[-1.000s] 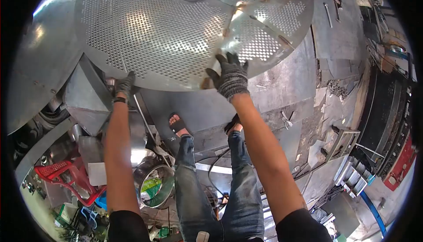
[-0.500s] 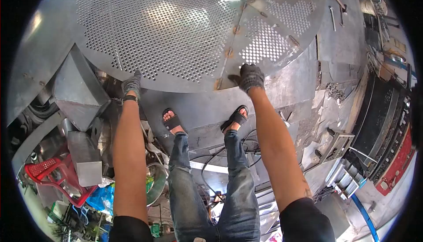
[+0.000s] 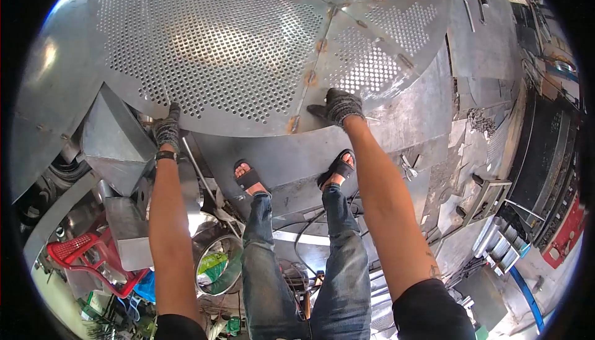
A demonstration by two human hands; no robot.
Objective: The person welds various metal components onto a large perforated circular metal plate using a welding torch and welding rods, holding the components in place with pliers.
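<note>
Your left hand (image 3: pixel 167 130) touches perforated disc's (image 3: pixel 211 49) near-left rim, grip unclear; right hand (image 3: pixel 341 108) on near edge, thumb apart from fingers.

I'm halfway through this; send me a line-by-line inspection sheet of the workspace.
Surface: metal sheets underfoot, seamed and scuffed.
Job's things: perforated disc, rust-brown marks along its seams; underside hidden.
Clutter: red plastic chair and round metal bin holding a green-and-white bag, lower left; wrench upper right.
Grippers: left hand and right hand, both gloved, at the disc's near rim; grip unclear.
Cables: black cable looping between the legs.
Surroundings: red-and-black machine far right; other people, nothing seen.
</note>
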